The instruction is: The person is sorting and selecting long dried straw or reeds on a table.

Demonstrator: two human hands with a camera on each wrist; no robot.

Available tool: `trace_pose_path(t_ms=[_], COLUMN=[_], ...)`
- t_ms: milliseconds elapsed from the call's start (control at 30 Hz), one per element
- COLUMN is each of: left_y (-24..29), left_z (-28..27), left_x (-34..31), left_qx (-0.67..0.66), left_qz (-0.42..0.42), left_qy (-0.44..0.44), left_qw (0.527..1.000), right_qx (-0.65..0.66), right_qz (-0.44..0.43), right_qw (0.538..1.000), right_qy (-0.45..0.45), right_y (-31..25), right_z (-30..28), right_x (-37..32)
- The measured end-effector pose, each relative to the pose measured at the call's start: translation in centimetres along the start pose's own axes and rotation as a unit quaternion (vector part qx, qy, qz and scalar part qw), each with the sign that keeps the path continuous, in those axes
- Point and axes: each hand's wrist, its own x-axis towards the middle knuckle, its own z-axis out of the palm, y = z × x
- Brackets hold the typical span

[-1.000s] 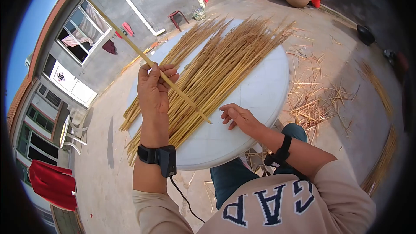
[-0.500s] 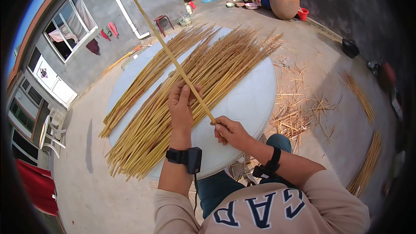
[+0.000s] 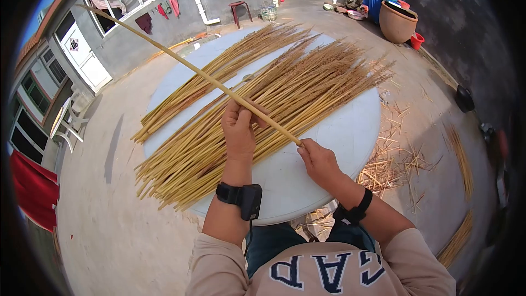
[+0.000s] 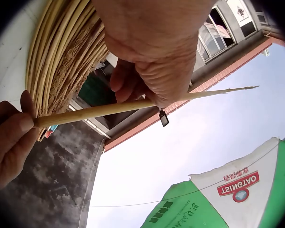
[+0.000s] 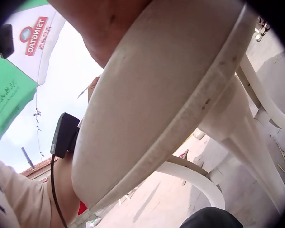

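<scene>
A long pale-yellow stalk (image 3: pixel 203 73) slants over the table, its thin tip up at the left. My left hand (image 3: pixel 239 131) pinches it partway along, nearer the thick end. With thumb and fingers, my right hand (image 3: pixel 322 164) grips that thick end; the left wrist view shows the same stalk (image 4: pixel 95 112) running between both hands. Beneath lies a large spread of stalks (image 3: pixel 189 159) with brown feathery heads pointing to the far right. A smaller bundle (image 3: pixel 186 96) lies beyond it. In the right wrist view, the table's edge hides most of the work.
The round white table (image 3: pixel 279 197) stands before me. Broken straw (image 3: pixel 383 167) litters the ground at its right, and more bundles (image 3: pixel 460 161) lie farther right. A red stool (image 3: pixel 239 11), a large clay pot (image 3: pixel 397 22) and a white chair (image 3: pixel 68 123) stand around the yard.
A second ago the right hand was off the stalk with its fingers loose; it has since taken hold of the thick end. The stalk steepened, then tipped flatter toward the left. The head view has shifted.
</scene>
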Motion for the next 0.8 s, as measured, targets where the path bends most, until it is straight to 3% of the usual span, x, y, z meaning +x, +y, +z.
trace_pose_path(t_ms=[100,167,300,333,400,533,600,800], left_y=[-0.2,0.0,-0.3,-0.6,-1.2,-1.4,-0.8,-0.8], left_z=[0.1,0.4,0.3,0.1,-0.1,0.8,0.7,0.5], left_x=[-0.2,0.1,-0.2,-0.1,-0.1,-0.9,-0.5,-0.4], left_qx=[0.008,-0.04,-0.011,-0.008,0.013,0.032,0.023,0.002], left_qz=[-0.007,-0.031,-0.028,-0.026,-0.025,-0.047,-0.042,-0.043], left_qy=[0.0,-0.008,-0.015,-0.017,-0.004,0.002,0.004,-0.001], left_qw=[1.0,0.999,0.999,0.999,1.0,0.998,0.999,0.999], right_qx=[0.063,0.084,0.107,0.11,0.099,0.125,0.074,0.04], right_qz=[0.066,0.078,0.106,0.104,0.028,0.081,-0.006,-0.013], right_qw=[0.994,0.991,0.985,0.985,0.995,0.989,0.996,0.996], right_qy=[-0.066,-0.065,-0.082,-0.079,0.012,0.025,0.043,0.079], right_y=[0.2,0.5,0.5,0.4,0.3,0.5,1.0,0.4], right_z=[-0.4,-0.4,-0.3,-0.2,0.0,-0.5,0.0,-0.1], right_x=[0.0,-0.1,-0.1,-0.1,-0.1,-0.9,-0.4,-0.5])
